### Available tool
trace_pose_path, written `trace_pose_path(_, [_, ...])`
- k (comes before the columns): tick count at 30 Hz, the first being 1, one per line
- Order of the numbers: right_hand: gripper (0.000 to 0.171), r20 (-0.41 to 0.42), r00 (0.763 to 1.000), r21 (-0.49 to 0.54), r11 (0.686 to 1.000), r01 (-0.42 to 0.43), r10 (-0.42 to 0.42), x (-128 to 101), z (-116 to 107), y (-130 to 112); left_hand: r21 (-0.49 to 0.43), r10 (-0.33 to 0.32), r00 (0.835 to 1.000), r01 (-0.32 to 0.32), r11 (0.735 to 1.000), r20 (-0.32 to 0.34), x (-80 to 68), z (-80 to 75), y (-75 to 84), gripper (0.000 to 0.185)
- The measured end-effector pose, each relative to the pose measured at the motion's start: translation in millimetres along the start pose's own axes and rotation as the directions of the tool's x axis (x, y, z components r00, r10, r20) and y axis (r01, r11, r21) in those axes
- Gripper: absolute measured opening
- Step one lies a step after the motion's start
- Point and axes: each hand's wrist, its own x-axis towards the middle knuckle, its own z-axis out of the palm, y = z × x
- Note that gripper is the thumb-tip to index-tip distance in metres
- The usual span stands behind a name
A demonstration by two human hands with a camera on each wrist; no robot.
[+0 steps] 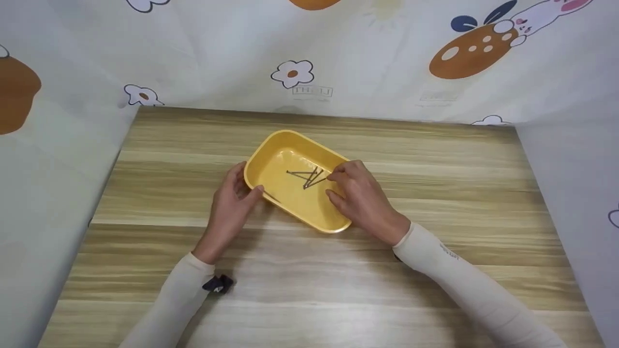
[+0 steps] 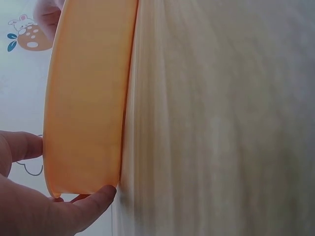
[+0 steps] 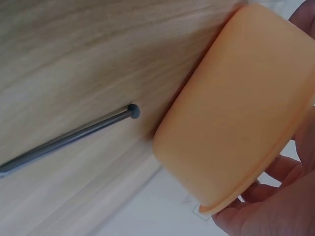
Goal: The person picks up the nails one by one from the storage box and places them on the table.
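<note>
A single yellow tray [image 1: 290, 159] is sitting near the middle of the tabletop [image 1: 435, 193], a little toward its far edge and turned at a slant. Inside it, about four thin dark nails [image 1: 308, 177] are lying crossed over one another; the exact count is hard to make out. One more nail [image 1: 272, 196] is lying at the tray's near-left rim, beside the left thumb.

The left hand [image 1: 231, 203] is gripping the tray's left end, its grip clamped on the rim with the thumb on the inner side. The right hand [image 1: 360, 195] is reaching over the tray's right rim, fingertips curling down toward the crossed nails; whether its grip is pinching one cannot be told.

Only the head view is showing the tray's inside. The left wrist view is showing just the tray's outer wall [image 2: 88, 98] against the tabletop, with a thumb [image 2: 88, 201] pressing its lower corner. The right wrist view is showing the tray's underside and one nail [image 3: 69, 138] on the wood [image 3: 74, 49], head pointing at the tray.

Two cream sleeves [image 1: 464, 280] are covering the forearms.
</note>
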Motion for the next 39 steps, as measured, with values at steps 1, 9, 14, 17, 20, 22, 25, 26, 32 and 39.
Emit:
trace_pose_path(1, [0.022,0.009,1.0,0.001,1.0,-0.002,0.002,1,1,0,0.001,-0.002,1.0,0.002,1.0,0.001,0.0,0.3,0.0,0.068])
trace_pose_path(9, [0.017,0.087,0.996,-0.031,1.0,0.007,-0.004,11,6,-2,0.017,0.006,1.0,-0.006,1.0,-0.009,-0.3,1.2,0.5,0.067])
trace_pose_path(14, [0.012,0.128,0.991,-0.069,0.997,0.047,-0.038,17,6,-3,0.018,0.01,1.0,-0.01,1.0,-0.014,-0.5,0.7,1.7,0.067])
trace_pose_path(17, [0.01,0.135,0.989,-0.097,0.992,0.076,-0.063,20,8,-3,0.019,0.009,1.0,-0.009,1.0,-0.016,-0.4,0.6,1.9,0.067])
trace_pose_path(20, [0.011,0.138,0.987,-0.12,0.988,0.096,-0.079,23,9,-3,0.017,0.01,1.0,-0.01,1.0,-0.017,-0.3,0.4,1.6,0.067])
trace_pose_path(22, [0.01,0.14,0.987,-0.131,0.986,0.103,-0.084,24,10,-3,0.01,0.01,1.0,-0.01,1.0,-0.017,-0.4,0.3,1.4,0.067])
trace_pose_path(25, [0.009,0.145,0.985,-0.156,0.982,0.111,-0.089,26,13,-4,-0.001,0.007,1.0,-0.007,1.0,-0.016,-0.8,0.2,1.3,0.068])
trace_pose_path(26, [0.009,0.147,0.985,-0.169,0.979,0.115,-0.09,26,13,-4,-0.004,0.004,1.0,-0.004,1.0,-0.017,-0.9,0.2,1.4,0.068])
trace_pose_path(32, [0.011,0.166,0.981,-0.244,0.96,0.135,-0.096,28,18,-6,0.008,-0.011,1.0,0.011,1.0,-0.02,-0.5,0.8,1.6,0.069])
trace_pose_path(39, [0.009,0.191,0.977,-0.25,0.958,0.14,-0.092,29,21,-7,0.014,-0.023,1.0,0.024,1.0,-0.021,0.3,0.8,1.8,0.069])
